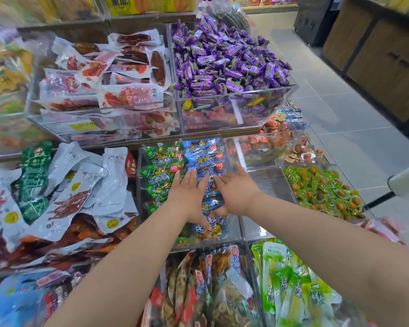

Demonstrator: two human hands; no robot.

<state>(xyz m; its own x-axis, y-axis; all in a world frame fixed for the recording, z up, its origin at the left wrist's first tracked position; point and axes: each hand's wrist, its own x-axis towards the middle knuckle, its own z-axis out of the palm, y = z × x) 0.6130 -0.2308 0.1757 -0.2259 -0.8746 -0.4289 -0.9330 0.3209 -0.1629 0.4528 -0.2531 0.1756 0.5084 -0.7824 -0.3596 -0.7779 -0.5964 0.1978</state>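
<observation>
In the clear bin (234, 228), blue packets (203, 156) lie in rows beside green packets (161, 171); the hands probably rest there to level and align the rows; left hand (189, 194) lies flat, fingers straight, across both colours; right hand (234, 192) sits close beside it, fingers extended, thumb raised, gripping nothing.

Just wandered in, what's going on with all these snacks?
A person is reaching into a shop display with both bare arms. The left-hand grip and right-hand grip are spread flat, fingers straight, over a row of small blue foil snack packets in a clear plastic bin, beside a row of green foil snack packets. Neither holds a packet at this moment; it looks like tidying or sorting. A heap of purple wrapped candies sits on the shelf behind.
</observation>
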